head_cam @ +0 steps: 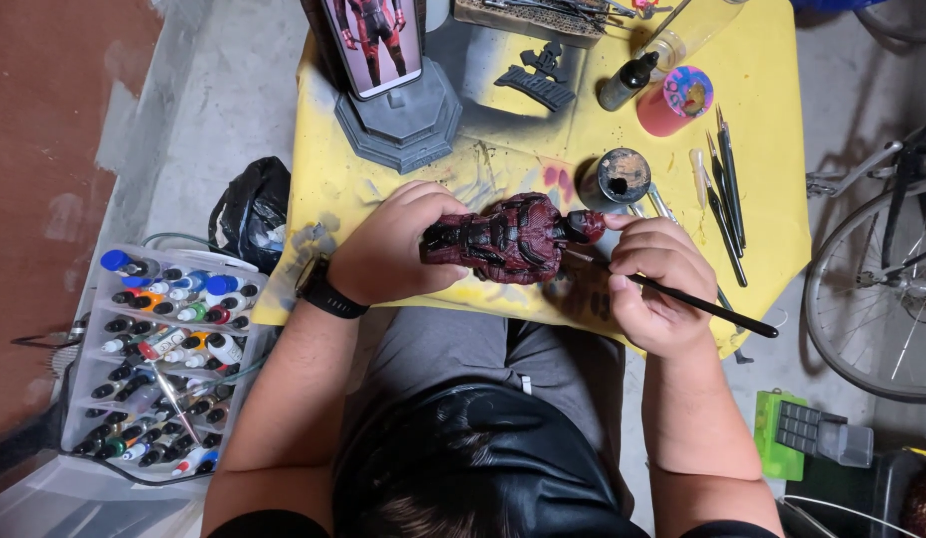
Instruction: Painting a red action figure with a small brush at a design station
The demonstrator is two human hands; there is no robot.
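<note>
A dark red and black figurine (pixel 513 237) lies sideways over the front of the yellow-covered table (pixel 772 149). My left hand (pixel 393 244) grips its lower half, with a black watch on that wrist. My right hand (pixel 657 284) holds a thin black paintbrush (pixel 717 310) like a pen, and the brush tip touches the figurine near its head end.
A phone on a grey stand (pixel 403 110) sits at the back left of the table. A small open paint pot (pixel 620 177), a pink cup (pixel 675 100) and several brushes (pixel 727 184) lie to the right. A rack of paint bottles (pixel 164 359) stands on the floor left; a bicycle wheel (pixel 872 289) right.
</note>
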